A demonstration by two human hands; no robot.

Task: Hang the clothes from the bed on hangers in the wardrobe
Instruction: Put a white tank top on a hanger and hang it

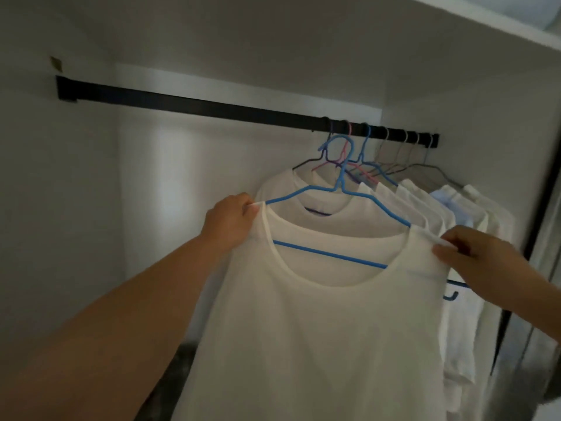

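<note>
A white T-shirt hangs on a blue hanger in front of me, inside the wardrobe. The hanger's hook is below and in front of the black rail, not on it. My left hand pinches the shirt's left shoulder at the hanger's end. At the shirt's right shoulder my right hand pinches the fabric.
Several white and pale garments hang on coloured and grey hangers bunched at the rail's right end. The left stretch of the rail is bare. The wardrobe's right side panel stands close to my right hand. White back wall behind.
</note>
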